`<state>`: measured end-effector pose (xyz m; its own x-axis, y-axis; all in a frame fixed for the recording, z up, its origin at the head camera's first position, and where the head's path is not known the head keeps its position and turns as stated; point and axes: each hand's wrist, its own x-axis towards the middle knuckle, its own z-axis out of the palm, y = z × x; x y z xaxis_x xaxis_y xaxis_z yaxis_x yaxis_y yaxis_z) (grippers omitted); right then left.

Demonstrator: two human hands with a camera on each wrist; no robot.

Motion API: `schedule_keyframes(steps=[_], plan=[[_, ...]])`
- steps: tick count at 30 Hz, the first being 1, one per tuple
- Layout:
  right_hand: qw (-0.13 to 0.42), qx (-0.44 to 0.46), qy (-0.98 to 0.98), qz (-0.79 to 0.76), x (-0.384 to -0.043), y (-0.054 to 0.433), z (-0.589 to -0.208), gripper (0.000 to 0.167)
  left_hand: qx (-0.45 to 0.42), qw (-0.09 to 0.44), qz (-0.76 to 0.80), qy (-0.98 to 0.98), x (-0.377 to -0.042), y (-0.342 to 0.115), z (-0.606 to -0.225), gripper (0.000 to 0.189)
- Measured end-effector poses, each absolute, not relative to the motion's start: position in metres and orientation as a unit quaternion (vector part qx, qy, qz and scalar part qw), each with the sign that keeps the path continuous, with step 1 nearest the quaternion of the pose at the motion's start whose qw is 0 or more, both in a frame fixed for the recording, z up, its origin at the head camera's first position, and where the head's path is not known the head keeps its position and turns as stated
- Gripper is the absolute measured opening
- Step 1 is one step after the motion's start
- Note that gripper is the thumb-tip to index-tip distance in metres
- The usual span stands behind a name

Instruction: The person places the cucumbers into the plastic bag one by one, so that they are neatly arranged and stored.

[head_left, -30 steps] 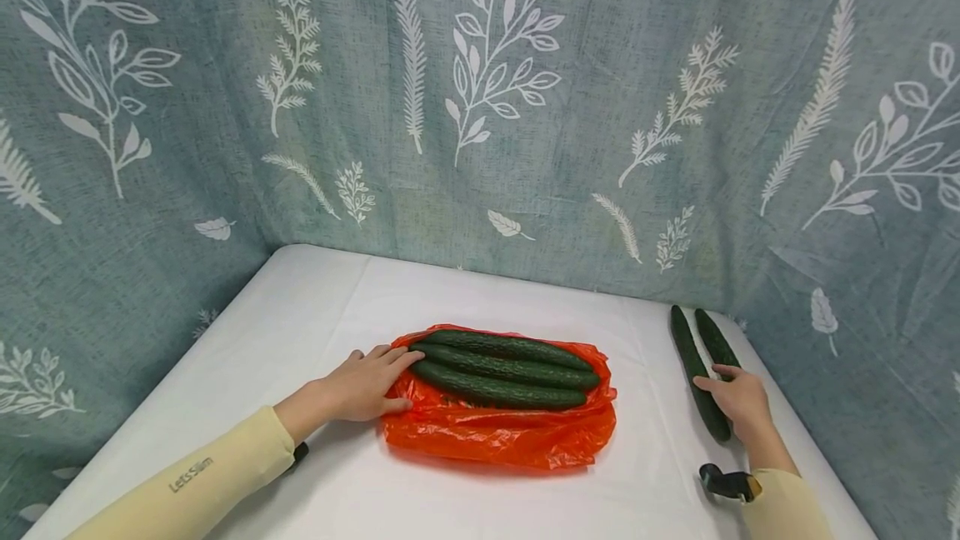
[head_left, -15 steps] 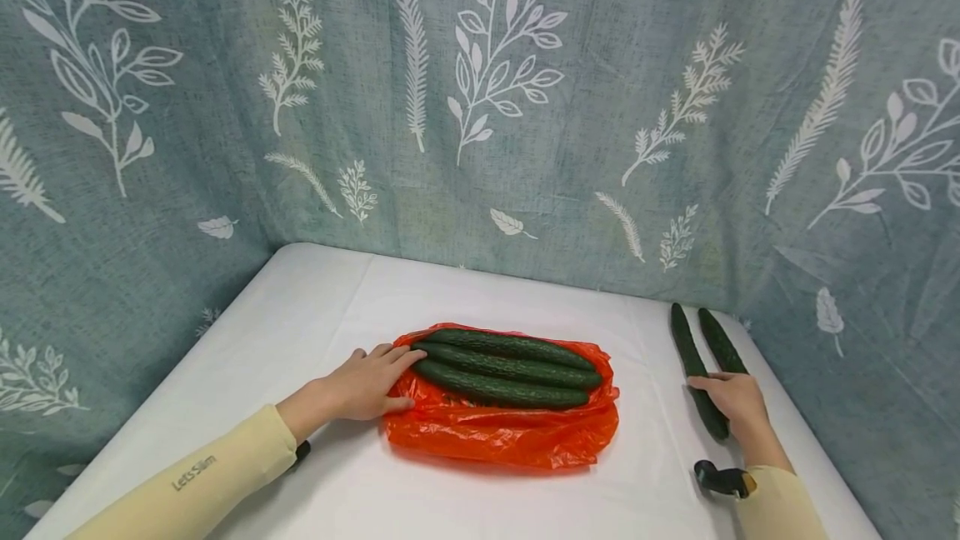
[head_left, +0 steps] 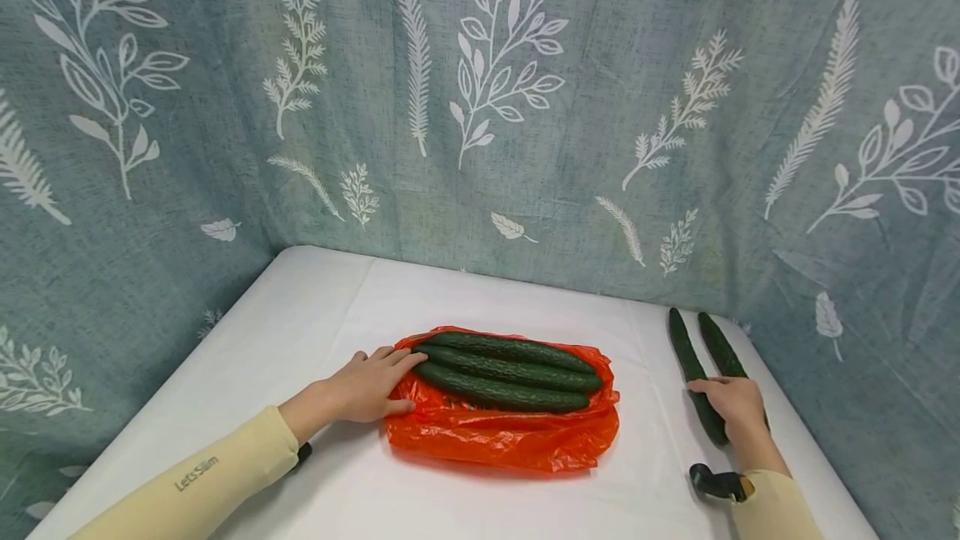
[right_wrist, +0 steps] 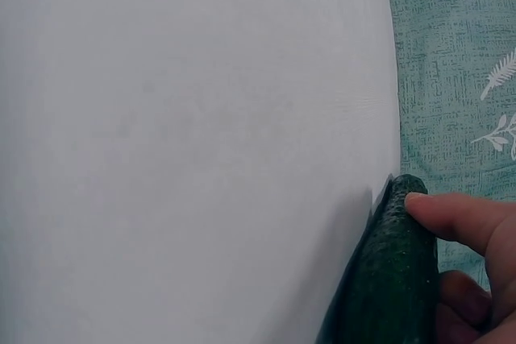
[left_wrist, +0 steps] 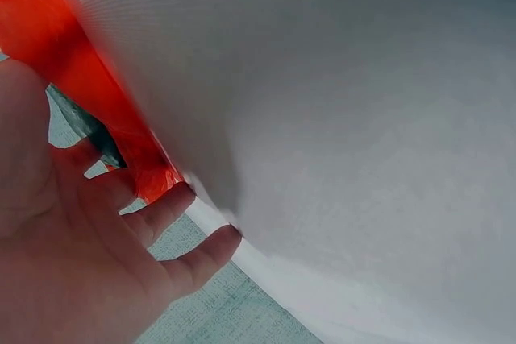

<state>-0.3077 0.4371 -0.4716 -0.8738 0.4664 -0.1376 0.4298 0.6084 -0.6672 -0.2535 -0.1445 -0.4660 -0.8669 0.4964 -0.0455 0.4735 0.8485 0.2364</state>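
Left hand: my left hand (head_left: pixel 365 386) lies flat on the left edge of the orange bag (head_left: pixel 502 432). Its fingers (head_left: pixel 401 365) are straight and hold nothing, and the tips reach the ends of the cucumbers in the bag.
Right hand: my right hand (head_left: pixel 733 408) is curled over the near end of the loose cucumber (head_left: pixel 690 361) at the far right. In the wrist view one finger presses on top of the cucumber (right_wrist: pixel 391 279), so I think I have a grip on it.
Other loose cucumber: a second cucumber (head_left: pixel 718 344) lies just beside the first one, nearer the curtain (head_left: pixel 480 107). My hand hides its near end.
Bag: three cucumbers (head_left: pixel 510 369) lie side by side on the open orange bag, in the middle of the white surface (head_left: pixel 315 307).
How to do it well: I think I should grip the loose cucumber nearer its middle, so it does not tip when I lift it. I should keep my left hand flat, so the thin bag does not slide.
Watch out: the second loose cucumber may roll if I bump it.
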Motion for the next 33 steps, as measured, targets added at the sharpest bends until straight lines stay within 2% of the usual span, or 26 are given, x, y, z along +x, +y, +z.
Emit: schedule_keyframes(steps=[7,15,22,33], plan=[[0.032,-0.248,-0.892,0.377,-0.303,0.438,-0.468,0.064,0.252,0.054,0.113,0.960,-0.252,-0.144,-0.466,0.079],[0.015,-0.244,-0.889,0.387,-0.303,0.440,-0.461,0.069,0.250,0.057,0.114,0.960,-0.252,-0.144,-0.466,0.079],[0.009,-0.233,-0.894,0.383,-0.304,0.435,-0.454,0.067,0.254,0.052,0.110,0.959,-0.253,-0.144,-0.465,0.079],[-0.011,-0.182,-0.897,0.403,-0.302,0.421,-0.441,0.068,0.263,0.044,0.109,0.958,-0.251,-0.144,-0.466,0.078]])
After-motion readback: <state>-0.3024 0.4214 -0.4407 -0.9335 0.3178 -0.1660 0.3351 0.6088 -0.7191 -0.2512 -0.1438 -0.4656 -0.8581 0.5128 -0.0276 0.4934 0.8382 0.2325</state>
